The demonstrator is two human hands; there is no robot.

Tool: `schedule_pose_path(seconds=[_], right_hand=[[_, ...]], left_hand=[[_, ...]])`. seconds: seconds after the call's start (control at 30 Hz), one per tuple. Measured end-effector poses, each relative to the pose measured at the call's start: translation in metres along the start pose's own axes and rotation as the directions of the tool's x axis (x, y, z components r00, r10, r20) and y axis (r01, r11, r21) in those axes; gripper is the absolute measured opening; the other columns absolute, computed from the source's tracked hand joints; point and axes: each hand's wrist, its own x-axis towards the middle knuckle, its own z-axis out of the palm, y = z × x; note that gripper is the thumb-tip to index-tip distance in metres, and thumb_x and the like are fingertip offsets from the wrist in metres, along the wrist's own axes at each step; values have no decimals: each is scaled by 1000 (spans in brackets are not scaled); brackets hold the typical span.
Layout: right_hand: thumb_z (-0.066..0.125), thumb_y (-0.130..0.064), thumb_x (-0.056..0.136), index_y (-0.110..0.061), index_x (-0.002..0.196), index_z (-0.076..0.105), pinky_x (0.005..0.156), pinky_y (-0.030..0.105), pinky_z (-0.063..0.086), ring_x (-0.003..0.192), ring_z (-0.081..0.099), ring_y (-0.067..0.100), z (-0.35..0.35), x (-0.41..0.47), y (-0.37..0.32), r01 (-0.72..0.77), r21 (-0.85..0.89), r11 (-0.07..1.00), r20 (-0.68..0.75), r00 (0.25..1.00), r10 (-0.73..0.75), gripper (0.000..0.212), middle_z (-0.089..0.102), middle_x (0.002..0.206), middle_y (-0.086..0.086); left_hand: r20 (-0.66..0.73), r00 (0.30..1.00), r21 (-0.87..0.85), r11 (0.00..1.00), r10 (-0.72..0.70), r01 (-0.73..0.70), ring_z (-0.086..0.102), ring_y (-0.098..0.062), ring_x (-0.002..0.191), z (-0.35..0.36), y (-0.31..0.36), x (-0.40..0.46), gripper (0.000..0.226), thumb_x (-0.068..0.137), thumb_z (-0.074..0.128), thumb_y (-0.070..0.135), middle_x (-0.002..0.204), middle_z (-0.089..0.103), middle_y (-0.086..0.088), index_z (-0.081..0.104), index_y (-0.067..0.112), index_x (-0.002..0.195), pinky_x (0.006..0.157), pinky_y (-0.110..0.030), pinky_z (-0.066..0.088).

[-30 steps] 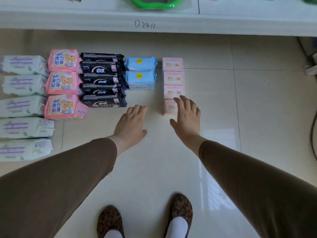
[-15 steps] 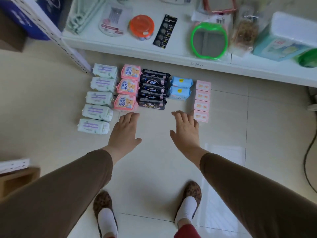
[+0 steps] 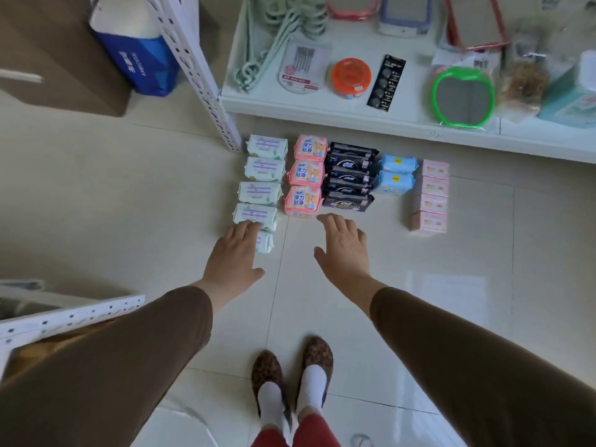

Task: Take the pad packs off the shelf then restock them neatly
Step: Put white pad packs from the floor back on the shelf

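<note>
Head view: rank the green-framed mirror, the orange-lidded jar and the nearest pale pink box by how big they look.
1. green-framed mirror, clearly largest.
2. orange-lidded jar and nearest pale pink box: these look about alike, and they sit at different distances from the camera, so I won't rank them.

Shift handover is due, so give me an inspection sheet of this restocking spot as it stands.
Surface: glossy tiled floor, packs laid out in five columns.
Job's things: white-green pad packs leftmost; pink bear packs; black packs; two blue packs; pale pink boxes rightmost.
Clutter: white shelf holds hangers, orange-lidded jar, button-battery card, green-framed mirror.
Grippers: left hand open, over the nearest white-green pack; right hand open, holding nothing.
Cables: nothing seen.
Surroundings: perforated shelf upright, blue bag, cardboard box.
</note>
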Motion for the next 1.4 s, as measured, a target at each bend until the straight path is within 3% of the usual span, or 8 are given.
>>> schedule_pose_path(seconds=[0.27, 0.43, 0.67, 0.87, 1.03, 1.27, 1.4], right_hand=[[68, -32, 89, -23, 149, 30, 110, 40, 37, 133, 37, 24, 46, 22, -36, -18, 35, 999, 66, 998, 16, 71, 42, 147, -1], [72, -39, 87, -24, 152, 27, 107, 39, 43, 132, 38, 21, 91, 44, -64, -62, 76, 995, 111, 992, 53, 81, 40, 148, -2], [80, -38, 79, -24, 149, 30, 99, 36, 46, 128, 40, 19, 178, 85, -96, -118, 174, 978, 114, 989, 99, 87, 40, 146, -3], [82, -42, 75, -22, 150, 27, 107, 33, 41, 134, 35, 22, 259, 103, -85, -61, 85, 994, 141, 989, 48, 95, 32, 152, -2], [87, -42, 67, -14, 145, 35, 112, 36, 39, 130, 38, 27, 300, 111, -71, -52, 1, 999, 27, 998, 52, 98, 39, 146, 6], [93, -37, 57, -14, 133, 44, 94, 37, 49, 112, 46, 28, 320, 118, -65, -52, -113, 992, -63, 997, 45, 93, 51, 129, 7], [89, -41, 61, -16, 128, 51, 88, 36, 48, 105, 47, 26, 319, 121, -56, 15, -197, 980, -40, 999, -23, 81, 54, 118, 4]], left_hand=[[27, 1000, -36, 999, -8, 9, 36, -24, 130, -2, -69, 19, 85, 77, 76, 36, 145, 37, 0, 32, 16, 147, 101, -34, 40], [55, 996, -49, 996, 77, -74, 35, -22, 132, 10, -129, 43, 78, 84, 70, 39, 148, 35, 3, 31, 16, 148, 102, -32, 38], [80, 990, -117, 988, 113, -103, 33, -21, 136, 64, -193, 87, 69, 91, 63, 38, 152, 34, 4, 32, 18, 149, 105, -34, 38], [70, 983, -130, 979, 169, -159, 36, -23, 133, 125, -215, 132, 67, 92, 62, 36, 148, 37, 1, 33, 16, 149, 103, -37, 40], [-17, 975, -118, 968, 220, -221, 42, -24, 123, 155, -223, 166, 63, 89, 65, 33, 139, 44, 0, 38, 17, 144, 98, -39, 44], [-56, 964, -116, 958, 259, -264, 43, -25, 121, 170, -223, 190, 60, 89, 66, 31, 135, 45, -2, 41, 17, 141, 97, -38, 44], [-73, 947, -41, 948, 311, -315, 44, -26, 121, 176, -219, 200, 59, 89, 66, 31, 134, 45, -3, 43, 15, 141, 99, -40, 43]])
